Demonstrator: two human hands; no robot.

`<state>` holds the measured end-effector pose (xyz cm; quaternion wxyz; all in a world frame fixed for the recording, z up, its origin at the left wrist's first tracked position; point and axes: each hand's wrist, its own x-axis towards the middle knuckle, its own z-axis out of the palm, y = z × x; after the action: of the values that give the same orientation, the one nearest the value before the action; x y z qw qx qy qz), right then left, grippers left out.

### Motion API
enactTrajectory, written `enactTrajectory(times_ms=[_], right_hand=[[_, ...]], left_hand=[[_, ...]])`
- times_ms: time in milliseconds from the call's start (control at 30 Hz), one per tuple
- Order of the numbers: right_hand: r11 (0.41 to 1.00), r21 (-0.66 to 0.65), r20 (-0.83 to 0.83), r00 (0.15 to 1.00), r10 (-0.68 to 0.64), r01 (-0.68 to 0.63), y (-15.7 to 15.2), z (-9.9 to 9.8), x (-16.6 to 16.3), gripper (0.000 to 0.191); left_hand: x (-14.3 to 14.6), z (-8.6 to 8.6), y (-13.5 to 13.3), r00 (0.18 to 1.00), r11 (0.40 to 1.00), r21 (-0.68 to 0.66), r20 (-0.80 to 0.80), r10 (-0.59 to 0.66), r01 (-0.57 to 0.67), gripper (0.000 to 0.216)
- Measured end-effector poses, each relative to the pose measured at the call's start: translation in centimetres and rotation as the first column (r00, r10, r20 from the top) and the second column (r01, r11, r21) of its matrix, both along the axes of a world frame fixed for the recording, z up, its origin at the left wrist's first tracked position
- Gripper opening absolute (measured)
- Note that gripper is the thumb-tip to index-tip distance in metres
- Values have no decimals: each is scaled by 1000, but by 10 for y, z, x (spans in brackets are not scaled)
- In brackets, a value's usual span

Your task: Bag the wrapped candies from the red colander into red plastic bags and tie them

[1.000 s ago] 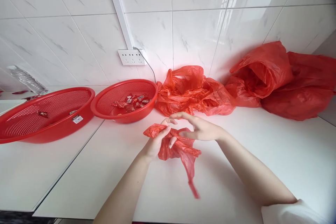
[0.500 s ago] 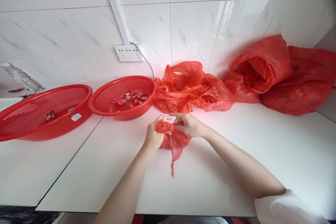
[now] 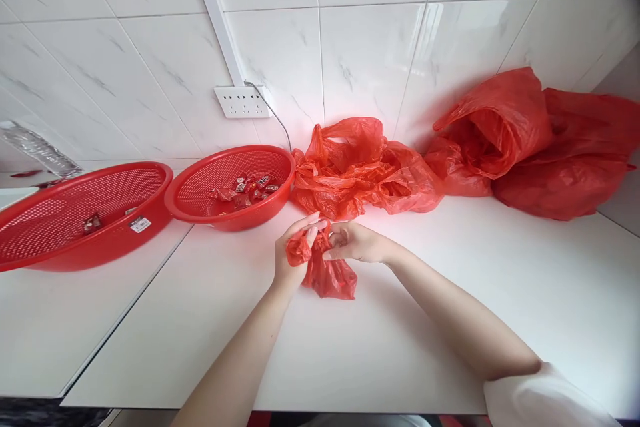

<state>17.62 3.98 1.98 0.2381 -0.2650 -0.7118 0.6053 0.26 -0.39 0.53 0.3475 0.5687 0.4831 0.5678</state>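
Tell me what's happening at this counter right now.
A person holds a crumpled small red plastic bag in both bare hands. The left hand and right hand grip it together, low over the white counter. Behind sit a large red basket and a smaller red basket holding wrapped candies. More red bags are heaped against the tiled wall.

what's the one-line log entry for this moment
left hand: grips small red bag | right hand: pinches it | bag: crumpled, on white counter | near: red basket holding candies
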Motion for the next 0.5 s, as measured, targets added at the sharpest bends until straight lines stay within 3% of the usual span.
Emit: enactTrajectory(times_ms=[67,133,267,367,433,500], right_hand=[[999,-31,-20,1000,-11,10,2,1,1,33],[994,27,-6,994,-106,107,3,2,0,35],[919,269,12,954,-301,287,0,5,-1,28],[835,445,-23,937,-350,323,-5,16,3,20],[828,455,-57,939,-340,327,-7,26,8,17],[871,351,-89,938,-335,344,-7,35,15,14]], left_hand=[[1,2,-2,999,999,43,-34,-32,33,35],[2,3,-3,997,995,87,-55,-47,51,28],[3,0,-1,997,979,204,-78,26,-9,16],[-1,-6,6,996,973,230,-88,28,-8,20],[-4,-9,9,994,982,183,-104,-35,54,26],[-8,-9,10,990,985,148,-126,-66,84,30]])
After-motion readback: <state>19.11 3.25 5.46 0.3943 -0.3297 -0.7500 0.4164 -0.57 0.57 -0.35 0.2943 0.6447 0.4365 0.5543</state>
